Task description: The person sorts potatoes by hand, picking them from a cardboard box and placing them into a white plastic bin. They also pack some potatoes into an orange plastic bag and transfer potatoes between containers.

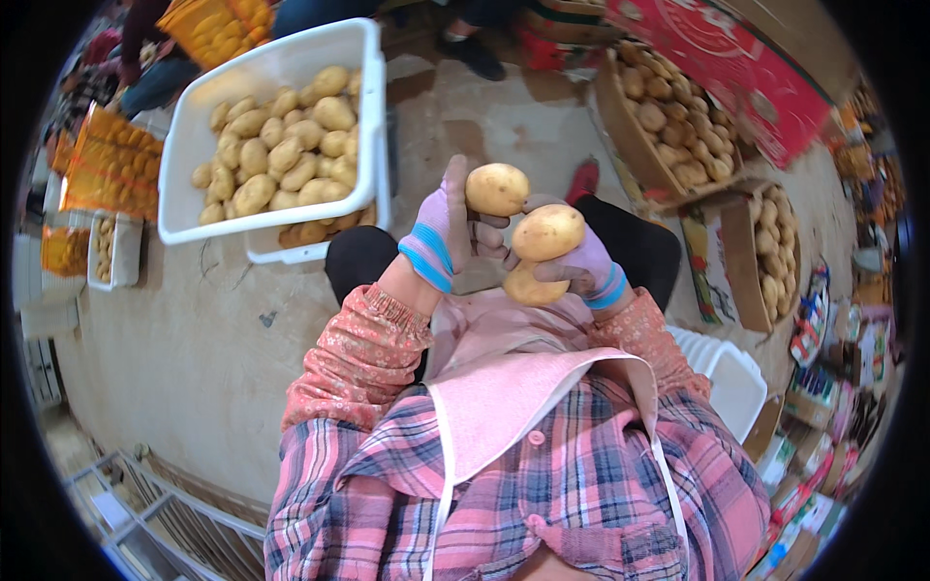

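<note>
Both hands wear soiled lilac knit gloves with blue cuff bands and are raised close together over the lap. My left hand (465, 221) holds a pale yellow potato (498, 189) between thumb and fingers. In my right hand (577, 261) are two potatoes: one (548, 232) lies on top, and another (536, 284) sits below it, partly covered by the fingers. A white plastic crate (272, 226) with many potatoes stands ahead on the left. Beneath it, a second white crate (290, 254) also holds potatoes.
Two cardboard boxes (639, 171) (741, 269) of potatoes stand at the right. Orange mesh sacks (112, 163) and a small white crate (127, 250) are at the left. Stacked white crates (734, 385) stand by my right side. A metal rack (160, 508) is at lower left. Other people are beyond.
</note>
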Available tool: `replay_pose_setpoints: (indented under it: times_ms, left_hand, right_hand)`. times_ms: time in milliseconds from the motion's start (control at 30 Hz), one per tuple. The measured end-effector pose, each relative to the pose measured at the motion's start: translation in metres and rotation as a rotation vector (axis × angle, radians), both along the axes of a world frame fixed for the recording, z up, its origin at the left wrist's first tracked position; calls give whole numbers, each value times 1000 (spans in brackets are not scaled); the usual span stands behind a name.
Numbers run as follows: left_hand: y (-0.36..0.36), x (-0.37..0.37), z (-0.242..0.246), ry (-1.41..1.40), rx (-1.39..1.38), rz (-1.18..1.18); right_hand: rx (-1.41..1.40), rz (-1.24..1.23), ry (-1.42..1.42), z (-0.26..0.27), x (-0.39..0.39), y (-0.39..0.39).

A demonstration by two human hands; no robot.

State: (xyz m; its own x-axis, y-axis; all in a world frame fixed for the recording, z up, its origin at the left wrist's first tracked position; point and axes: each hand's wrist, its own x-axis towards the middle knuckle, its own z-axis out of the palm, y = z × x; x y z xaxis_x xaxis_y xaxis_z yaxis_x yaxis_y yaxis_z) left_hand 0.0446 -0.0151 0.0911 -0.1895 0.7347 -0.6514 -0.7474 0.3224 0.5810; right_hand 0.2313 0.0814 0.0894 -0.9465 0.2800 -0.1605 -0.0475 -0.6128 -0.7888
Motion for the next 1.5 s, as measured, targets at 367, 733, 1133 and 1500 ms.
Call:
replay_pose_setpoints:
  times_ms: [367, 733, 1133, 1500]
  left_hand:
    - [56, 122, 10, 102, -176, -230]
    - [54, 108, 5, 279, 203, -516]
    - [-9, -4, -19, 353, -184, -26]
    - [37, 18, -32, 408, -158, -172]
  right_hand:
    - [817, -305, -231, -1, 109, 17]
    - [102, -917, -245, -76, 250, 53]
    - [368, -314, -1614, -282, 302, 150]
    - [416, -873, -1287, -274, 302, 112]
